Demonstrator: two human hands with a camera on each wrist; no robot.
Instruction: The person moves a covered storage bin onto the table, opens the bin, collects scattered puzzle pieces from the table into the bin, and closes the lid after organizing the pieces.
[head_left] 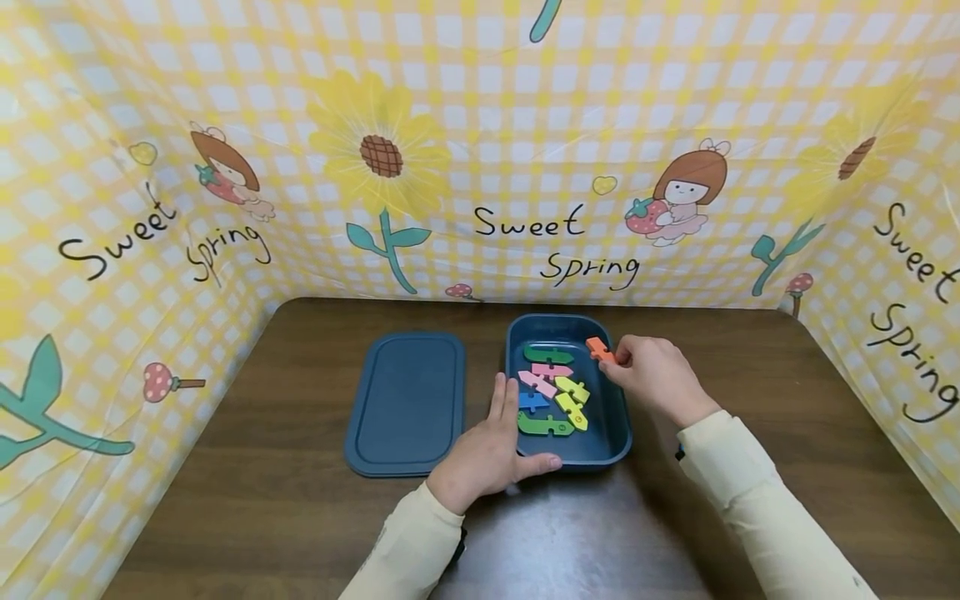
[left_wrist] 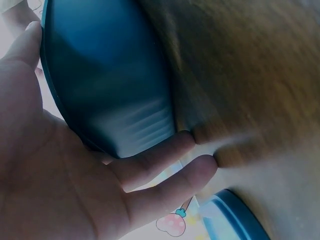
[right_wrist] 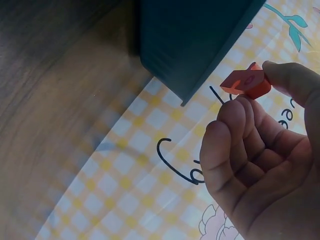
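Observation:
A dark blue box [head_left: 606, 432] stands on the table, seen from above in the head view. My left hand [head_left: 486, 458] rests along its left wall, two fingers straight, the thumb stretched over the front edge. Over the right rim, my right hand [head_left: 662, 377] pinches an orange notched puzzle piece [head_left: 598, 349] between thumb and fingers; the right wrist view shows this orange piece [right_wrist: 247, 84] end-on. Inside the box lie a dark green piece [head_left: 548, 355], two pink pieces [head_left: 551, 370], two yellow pieces [head_left: 572, 411], a blue piece [head_left: 533, 402] and a lighter green piece [head_left: 545, 426].
To the left of the box a dark blue lid [head_left: 408, 404] lies flat on the brown wooden table [head_left: 262, 500]. A yellow checked cloth [head_left: 480, 150] with flowers and printed words hangs behind the table and at both sides.

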